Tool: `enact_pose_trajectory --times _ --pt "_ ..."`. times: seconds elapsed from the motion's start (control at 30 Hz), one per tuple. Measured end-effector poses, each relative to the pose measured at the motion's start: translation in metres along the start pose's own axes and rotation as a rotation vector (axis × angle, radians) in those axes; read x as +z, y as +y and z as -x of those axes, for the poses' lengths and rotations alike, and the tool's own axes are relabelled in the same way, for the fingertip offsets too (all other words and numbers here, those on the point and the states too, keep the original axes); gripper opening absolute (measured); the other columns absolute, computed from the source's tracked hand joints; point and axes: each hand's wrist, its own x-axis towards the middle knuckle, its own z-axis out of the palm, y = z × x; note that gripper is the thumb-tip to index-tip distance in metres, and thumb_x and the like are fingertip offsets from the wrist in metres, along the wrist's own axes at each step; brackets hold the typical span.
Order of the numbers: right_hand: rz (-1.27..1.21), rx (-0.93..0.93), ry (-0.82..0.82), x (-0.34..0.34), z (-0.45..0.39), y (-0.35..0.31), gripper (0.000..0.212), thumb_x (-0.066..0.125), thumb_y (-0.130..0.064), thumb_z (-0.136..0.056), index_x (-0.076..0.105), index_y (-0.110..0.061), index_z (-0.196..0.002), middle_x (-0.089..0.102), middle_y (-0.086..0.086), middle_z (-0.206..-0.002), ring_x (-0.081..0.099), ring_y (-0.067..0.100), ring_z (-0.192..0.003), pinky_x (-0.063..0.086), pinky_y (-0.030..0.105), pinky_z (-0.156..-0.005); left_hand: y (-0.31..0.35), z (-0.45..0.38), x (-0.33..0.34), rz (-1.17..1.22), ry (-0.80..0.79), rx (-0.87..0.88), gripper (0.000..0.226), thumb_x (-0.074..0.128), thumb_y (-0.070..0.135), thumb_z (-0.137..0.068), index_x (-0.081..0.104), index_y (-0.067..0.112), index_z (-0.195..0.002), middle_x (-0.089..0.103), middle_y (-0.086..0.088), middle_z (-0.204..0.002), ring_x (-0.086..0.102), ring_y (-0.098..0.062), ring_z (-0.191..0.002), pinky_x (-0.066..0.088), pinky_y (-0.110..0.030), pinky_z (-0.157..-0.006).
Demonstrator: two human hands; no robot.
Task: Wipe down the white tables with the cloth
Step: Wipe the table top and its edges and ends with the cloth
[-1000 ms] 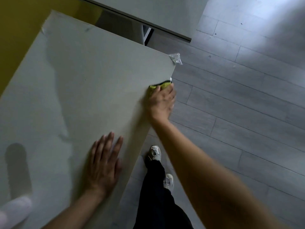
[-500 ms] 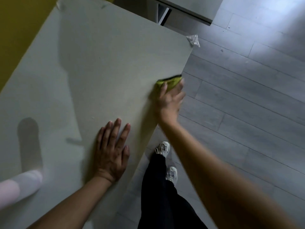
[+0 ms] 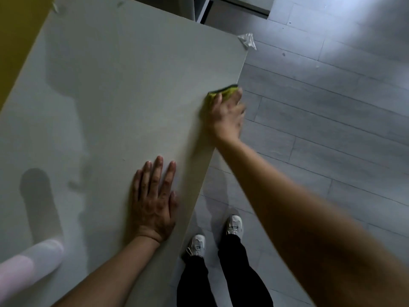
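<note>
A white table (image 3: 115, 89) fills the left and middle of the head view. My right hand (image 3: 225, 116) presses a yellow-green cloth (image 3: 223, 91) onto the table's right edge; only the cloth's front strip shows past my fingers. My left hand (image 3: 155, 198) lies flat on the tabletop near the same edge, fingers spread, holding nothing.
A pale pink-white cylinder (image 3: 26, 267) lies on the table at the lower left. Crumpled clear plastic (image 3: 247, 41) sticks out at the table's far right corner. Another white table (image 3: 239, 3) stands beyond. Grey plank floor (image 3: 332, 107) lies to the right; my legs and shoes stand beside the edge.
My right hand with the cloth has slid along the table's right edge towards me, away from the far corner. My left hand stays flat on the tabletop.
</note>
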Motion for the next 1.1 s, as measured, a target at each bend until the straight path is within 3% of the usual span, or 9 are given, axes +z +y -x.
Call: enact_pose_trajectory --times 0.1,0.23,0.47,0.57,0.67,0.9,1.1 --pt "-0.019 -0.005 0.050 -0.013 -0.050 -0.027 0.055 0.034 -0.050 -0.104 0.024 -0.020 -0.150 0.043 0.018 -0.135 0.048 0.038 -0.126 0.040 0.050 -0.104 0.000 -0.001 0.000 0.011 0.012 -0.005 0.062 0.032 0.036 -0.103 0.037 0.017 -0.162 0.026 -0.011 -0.172 0.025 -0.035 -0.158 0.021 -0.057 -0.128" --pt "-0.054 -0.014 0.066 -0.012 -0.055 -0.027 0.052 0.033 -0.049 -0.105 0.025 -0.022 -0.149 0.043 0.017 -0.135 0.048 0.037 -0.126 0.041 0.051 -0.103 0.000 0.000 0.002 0.021 0.038 -0.003 0.061 0.031 0.036 -0.104 0.038 0.018 -0.162 0.028 -0.011 -0.171 0.026 -0.035 -0.158 0.021 -0.056 -0.127" --pt "-0.064 -0.088 0.007 0.037 0.128 0.075 0.063 0.030 -0.053 -0.104 0.006 -0.031 -0.158 0.039 0.014 -0.134 0.048 0.034 -0.116 0.045 0.056 -0.099 -0.004 0.000 0.011 0.069 0.123 -0.003 0.061 0.033 0.031 -0.103 0.043 0.009 -0.159 0.037 -0.014 -0.167 0.034 -0.037 -0.154 0.027 -0.057 -0.125" --pt "-0.010 -0.092 -0.011 0.043 0.185 0.096 0.064 0.029 -0.050 -0.105 0.003 -0.027 -0.159 0.039 0.015 -0.135 0.047 0.034 -0.118 0.044 0.054 -0.100 -0.005 -0.001 0.014 0.046 0.138 0.006 0.061 0.032 0.029 -0.103 0.043 0.005 -0.158 0.039 -0.017 -0.165 0.037 -0.037 -0.153 0.031 -0.058 -0.123" --pt "0.023 -0.091 -0.009 0.037 0.164 0.089 0.065 0.031 -0.048 -0.105 0.006 -0.022 -0.159 0.040 0.018 -0.133 0.047 0.036 -0.117 0.043 0.051 -0.099 -0.004 0.000 0.015 0.053 0.148 0.003 0.060 0.033 0.028 -0.103 0.043 0.005 -0.158 0.038 -0.016 -0.166 0.036 -0.037 -0.154 0.028 -0.056 -0.125" --pt "-0.056 -0.013 0.043 0.011 0.026 0.016 0.061 0.031 -0.048 -0.106 0.013 -0.020 -0.157 0.038 0.021 -0.143 0.041 0.040 -0.132 0.036 0.051 -0.107 -0.001 0.000 0.010 0.082 0.135 -0.010 0.060 0.033 0.026 -0.103 0.039 0.007 -0.160 0.034 -0.011 -0.169 0.030 -0.033 -0.157 0.023 -0.055 -0.128" --pt "-0.102 -0.043 0.026 0.027 0.079 0.049 0.063 0.033 -0.048 -0.105 0.009 -0.024 -0.159 0.036 0.020 -0.142 0.042 0.041 -0.129 0.036 0.053 -0.108 -0.003 -0.001 0.010 0.062 0.162 0.001 0.059 0.035 0.026 -0.103 0.044 0.006 -0.157 0.039 -0.012 -0.166 0.036 -0.036 -0.154 0.027 -0.055 -0.126"
